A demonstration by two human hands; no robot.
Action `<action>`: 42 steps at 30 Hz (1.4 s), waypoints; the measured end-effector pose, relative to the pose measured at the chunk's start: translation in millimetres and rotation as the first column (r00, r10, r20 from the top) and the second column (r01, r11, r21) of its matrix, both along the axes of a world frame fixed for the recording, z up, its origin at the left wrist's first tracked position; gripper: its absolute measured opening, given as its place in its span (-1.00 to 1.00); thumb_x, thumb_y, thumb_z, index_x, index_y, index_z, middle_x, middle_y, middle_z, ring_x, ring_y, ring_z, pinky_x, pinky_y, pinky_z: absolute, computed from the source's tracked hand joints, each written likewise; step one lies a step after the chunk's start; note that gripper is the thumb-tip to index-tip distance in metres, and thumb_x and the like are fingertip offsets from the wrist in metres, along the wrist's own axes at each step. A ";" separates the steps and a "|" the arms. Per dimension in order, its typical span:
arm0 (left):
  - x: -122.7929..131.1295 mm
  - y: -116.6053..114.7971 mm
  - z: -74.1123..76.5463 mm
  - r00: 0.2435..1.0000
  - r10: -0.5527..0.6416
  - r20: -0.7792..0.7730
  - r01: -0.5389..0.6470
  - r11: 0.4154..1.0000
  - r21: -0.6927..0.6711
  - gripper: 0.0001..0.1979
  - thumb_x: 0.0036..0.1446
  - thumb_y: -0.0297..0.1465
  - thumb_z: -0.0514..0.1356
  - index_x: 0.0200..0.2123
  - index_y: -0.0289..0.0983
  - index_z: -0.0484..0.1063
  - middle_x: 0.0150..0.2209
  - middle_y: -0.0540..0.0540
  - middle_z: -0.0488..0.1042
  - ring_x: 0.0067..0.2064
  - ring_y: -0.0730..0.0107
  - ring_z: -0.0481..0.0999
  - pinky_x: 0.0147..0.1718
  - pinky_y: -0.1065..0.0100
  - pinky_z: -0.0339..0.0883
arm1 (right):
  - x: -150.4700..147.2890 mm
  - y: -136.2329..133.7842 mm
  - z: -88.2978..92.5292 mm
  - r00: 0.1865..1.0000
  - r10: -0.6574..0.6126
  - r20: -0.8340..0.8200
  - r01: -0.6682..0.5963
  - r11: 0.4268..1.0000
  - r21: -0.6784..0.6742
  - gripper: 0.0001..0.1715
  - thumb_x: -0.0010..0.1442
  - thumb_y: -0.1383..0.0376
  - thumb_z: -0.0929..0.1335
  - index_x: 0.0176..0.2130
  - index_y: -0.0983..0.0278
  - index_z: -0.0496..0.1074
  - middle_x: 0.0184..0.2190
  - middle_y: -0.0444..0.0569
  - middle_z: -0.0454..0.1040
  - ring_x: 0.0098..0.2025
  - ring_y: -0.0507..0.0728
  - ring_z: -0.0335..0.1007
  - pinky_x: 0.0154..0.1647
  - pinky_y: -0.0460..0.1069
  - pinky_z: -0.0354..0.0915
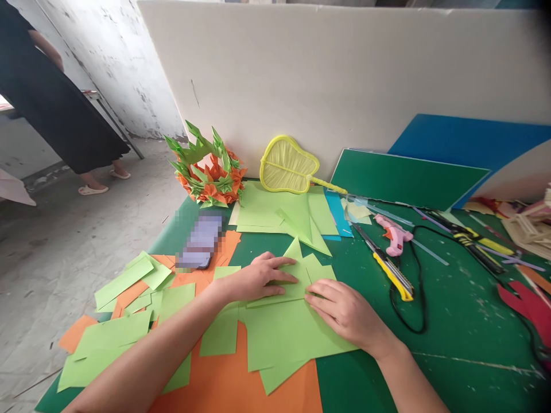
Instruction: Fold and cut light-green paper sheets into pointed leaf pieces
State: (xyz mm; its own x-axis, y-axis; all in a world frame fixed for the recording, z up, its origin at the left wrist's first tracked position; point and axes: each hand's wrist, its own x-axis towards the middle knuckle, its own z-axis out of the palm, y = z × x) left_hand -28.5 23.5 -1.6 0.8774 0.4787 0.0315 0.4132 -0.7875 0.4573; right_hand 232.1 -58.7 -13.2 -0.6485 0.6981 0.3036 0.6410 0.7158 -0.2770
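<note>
My left hand (pixel 258 278) lies flat on a folded light-green paper piece (pixel 301 269), fingers stretched out and pressing it onto the table. My right hand (pixel 344 310) rests beside it with fingers curled, fingertips pressing the same folded piece at its right edge. The piece sits on top of larger light-green sheets (pixel 284 338) and orange paper (pixel 232 384). A pointed green tip sticks up behind my left fingers.
Green table (pixel 451 321) with scattered green and orange paper strips (pixel 124 321) at left, a blurred phone (pixel 200 241), an origami wreath (pixel 210 172), yellow fan (pixel 288 166), yellow utility knife (pixel 390 269), pink glue gun (pixel 394 235) with black cord. A person in black stands far left (pixel 55 103).
</note>
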 end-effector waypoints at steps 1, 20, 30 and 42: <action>0.0 0.0 0.2 1.000 0.000 0.001 0.000 1.000 0.002 -0.67 0.31 -0.27 0.11 0.11 -0.01 0.41 0.29 -0.04 0.19 0.06 0.15 0.26 0.11 0.14 0.18 | -1.4 0.1 0.4 1.000 0.001 -0.005 -0.001 1.000 -0.002 -0.69 0.36 0.39 0.21 -0.08 0.27 0.51 -0.14 0.07 0.54 -0.05 0.18 0.43 -0.09 0.07 0.41; 0.3 0.4 -1.6 0.999 0.016 0.042 -0.015 1.000 -0.024 -0.68 0.31 -0.21 0.09 0.10 0.01 0.43 0.27 -0.04 0.22 0.03 0.16 0.28 0.07 0.18 0.19 | -14.2 3.6 1.2 0.998 0.056 -0.016 -0.057 0.996 -0.062 -0.69 0.38 0.36 0.19 -0.05 0.27 0.48 -0.16 0.06 0.52 -0.10 0.16 0.41 -0.13 0.06 0.38; -0.2 0.9 -5.9 0.999 0.012 0.036 -0.012 1.000 -0.019 -0.67 0.32 -0.22 0.08 0.11 0.03 0.40 0.28 0.00 0.19 0.01 0.18 0.27 0.08 0.18 0.16 | -35.0 3.1 3.5 0.992 0.106 0.065 -0.106 0.994 -0.008 -0.69 0.37 0.33 0.22 0.02 0.25 0.44 -0.12 0.05 0.50 -0.07 0.16 0.37 -0.08 0.07 0.33; 0.1 1.1 -7.5 0.999 0.016 0.048 -0.015 1.000 -0.020 -0.70 0.32 -0.23 0.08 0.07 0.03 0.43 0.28 0.03 0.20 -0.02 0.21 0.27 0.07 0.19 0.17 | -44.5 0.8 2.9 0.988 0.120 0.102 -0.121 0.993 0.000 -0.67 0.37 0.27 0.24 0.07 0.21 0.41 -0.07 0.03 0.49 -0.05 0.17 0.35 -0.07 0.07 0.30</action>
State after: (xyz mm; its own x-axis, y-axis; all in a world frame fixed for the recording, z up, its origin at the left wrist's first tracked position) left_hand -28.4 24.6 -9.1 0.8675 0.4933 0.0640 0.4025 -0.7717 0.4924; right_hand 187.6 -57.9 -10.2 -0.7553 0.6114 0.2359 0.5744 0.7910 -0.2108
